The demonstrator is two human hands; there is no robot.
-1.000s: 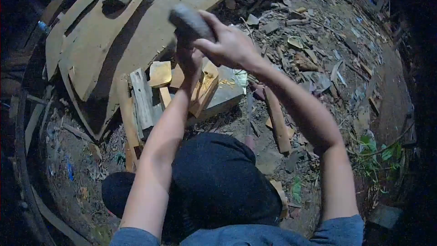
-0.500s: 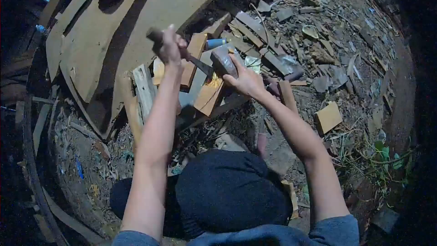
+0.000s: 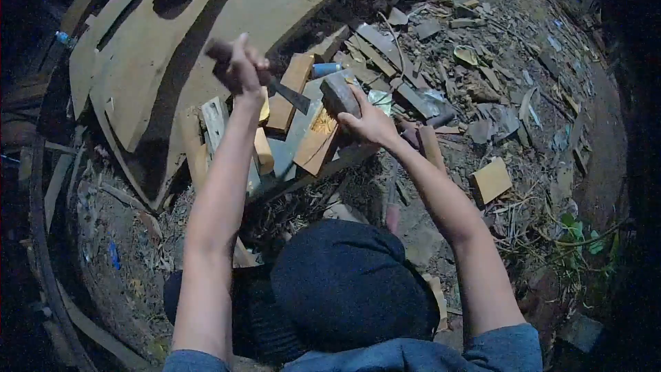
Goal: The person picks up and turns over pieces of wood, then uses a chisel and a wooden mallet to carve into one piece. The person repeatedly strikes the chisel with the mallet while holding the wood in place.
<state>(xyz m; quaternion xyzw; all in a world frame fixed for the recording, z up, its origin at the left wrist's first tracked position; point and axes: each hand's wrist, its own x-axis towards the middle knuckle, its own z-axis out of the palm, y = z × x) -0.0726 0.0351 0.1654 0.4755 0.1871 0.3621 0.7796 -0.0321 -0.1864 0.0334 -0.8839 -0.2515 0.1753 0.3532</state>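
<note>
My left hand (image 3: 244, 69) is wrapped round the handle of a bladed tool (image 3: 292, 98), whose flat dark blade points down to the right. Its tip is a little left of and above a cut wood piece (image 3: 315, 151) with a splintered yellow top. My right hand (image 3: 372, 118) grips a dark, worn block (image 3: 338, 94) from its right side, and the block touches or hides the upper right end of the wood piece. Beneath them lies a grey board (image 3: 286, 146). A brown wood block (image 3: 291, 94) lies on it behind the blade.
Large curved wooden sheets (image 3: 138, 83) lie at the upper left. A blue cylinder (image 3: 326, 69) is behind the wood blocks. Scraps and chips cover the ground at right, with a square wood block (image 3: 491, 180) and green leaves (image 3: 575, 227).
My left hand and the tool have moved up and left, so the blade is off the wood piece. My right hand and the dark block have barely moved.
</note>
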